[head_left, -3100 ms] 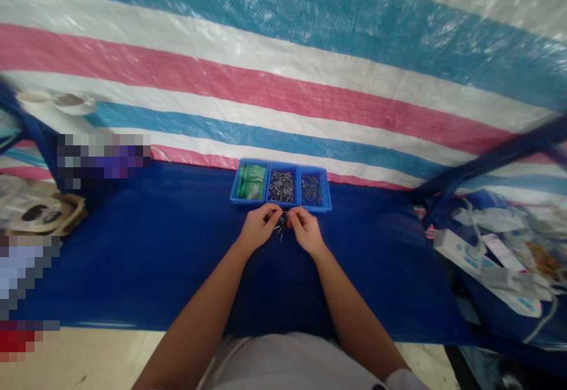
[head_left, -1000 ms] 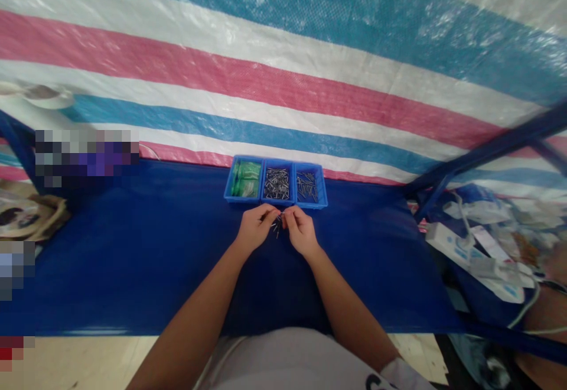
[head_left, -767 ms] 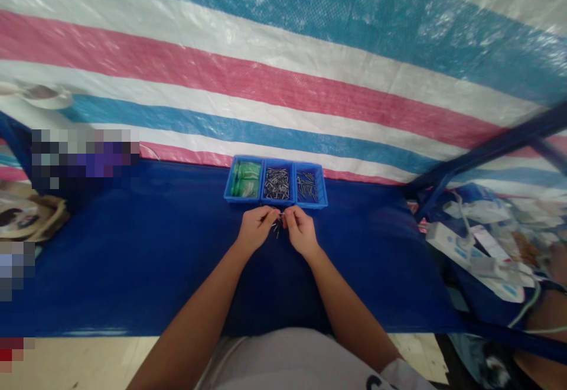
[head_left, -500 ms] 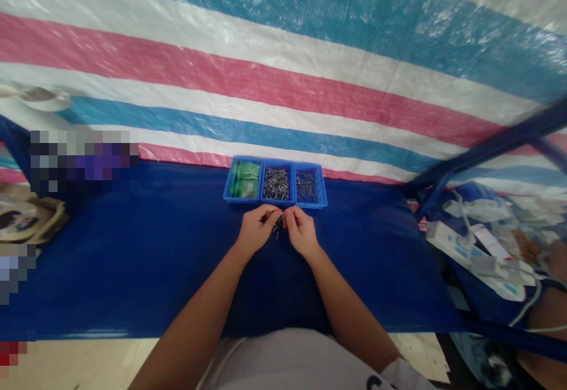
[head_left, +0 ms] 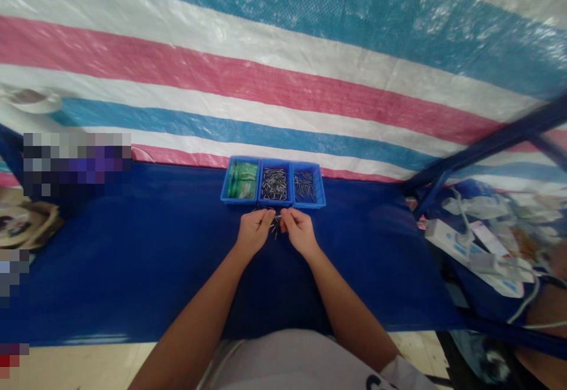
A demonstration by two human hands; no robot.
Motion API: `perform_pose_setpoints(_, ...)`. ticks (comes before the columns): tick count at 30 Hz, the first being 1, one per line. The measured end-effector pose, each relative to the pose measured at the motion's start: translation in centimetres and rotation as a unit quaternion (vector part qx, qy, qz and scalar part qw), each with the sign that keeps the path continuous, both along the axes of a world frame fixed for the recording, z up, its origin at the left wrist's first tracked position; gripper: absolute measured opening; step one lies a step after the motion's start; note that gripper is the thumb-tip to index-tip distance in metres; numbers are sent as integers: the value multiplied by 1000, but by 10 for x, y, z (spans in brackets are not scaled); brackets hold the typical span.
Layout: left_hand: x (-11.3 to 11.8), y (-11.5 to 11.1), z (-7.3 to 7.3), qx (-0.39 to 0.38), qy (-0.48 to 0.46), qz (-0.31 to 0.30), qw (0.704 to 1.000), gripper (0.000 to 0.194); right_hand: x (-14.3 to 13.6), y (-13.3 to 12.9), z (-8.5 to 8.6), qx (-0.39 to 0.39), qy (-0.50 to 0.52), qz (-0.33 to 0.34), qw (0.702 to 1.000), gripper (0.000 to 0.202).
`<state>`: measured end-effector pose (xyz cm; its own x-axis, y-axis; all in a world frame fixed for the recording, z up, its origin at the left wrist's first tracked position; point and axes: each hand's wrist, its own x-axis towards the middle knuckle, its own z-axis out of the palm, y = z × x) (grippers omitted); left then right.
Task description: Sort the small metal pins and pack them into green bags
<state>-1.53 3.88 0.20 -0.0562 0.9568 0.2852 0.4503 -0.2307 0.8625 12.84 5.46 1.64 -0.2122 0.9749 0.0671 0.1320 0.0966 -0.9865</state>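
Note:
Both hands are together in front of a row of three blue bins. My left hand [head_left: 255, 229] is closed, thumb against its curled fingers. My right hand [head_left: 299, 229] pinches beside it, fingertips almost meeting the left thumb. Between them several thin, dark metal pieces [head_left: 275, 226], screw-like, stick out at different angles; their exact kind is too small to tell. The left bin [head_left: 225, 192] holds green plastic packets [head_left: 243, 178]. A dense heap of thin metal pieces [head_left: 274, 184] fills the middle bin, and the right bin [head_left: 309, 204] has fewer similar pieces [head_left: 303, 185].
The bins stand on a blue-covered table [head_left: 146, 260] against a striped plastic sheet [head_left: 266, 88]. At the right are a blue metal frame [head_left: 469, 159], a white power strip [head_left: 473, 260] with cables, and part of another person. A cardboard box [head_left: 31, 224] lies left.
My hands have drawn slightly apart, showing more of the metal pieces between them. The view has shifted a little, so the bins appear slightly further left.

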Motion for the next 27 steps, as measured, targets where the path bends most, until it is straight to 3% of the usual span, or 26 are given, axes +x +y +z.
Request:
perform_pose_setpoints(4,-3,-1,1,-7,-39,65,997,58,-5,7,-3,-72,75,-35,994,50)
perform_pose_setpoints(8,-8,0,8,-12,-72,129,989,57,-3,11,-2,-118,173,9,978,62)
perform_pose_setpoints(13,-6,-5,35,6,-65,159,985,51,3,8,-8,-88,115,8,989,49)
perform_pose_setpoints(15,-3,-20,45,20,-14,151,988,44,4,7,-12,-61,77,-1,995,41)
perform_pose_setpoints(17,0,-50,47,50,58,103,992,30,4,6,-15,-32,37,-9,999,33)
perform_pose_setpoints(19,0,-94,35,111,120,12,986,17,3,5,-15,-8,-2,-16,1000,27)
perform_pose_setpoints(22,-14,-173,-2,163,187,-85,965,30,3,4,-12,15,-50,-32,998,21)
perform_pose_setpoints(25,-44,-236,-39,157,224,-28,961,45,2,3,-10,30,-75,-53,995,29)
perform_pose_setpoints(27,-65,-252,-52,144,241,-36,959,41,3,3,-10,42,-86,-67,993,39)
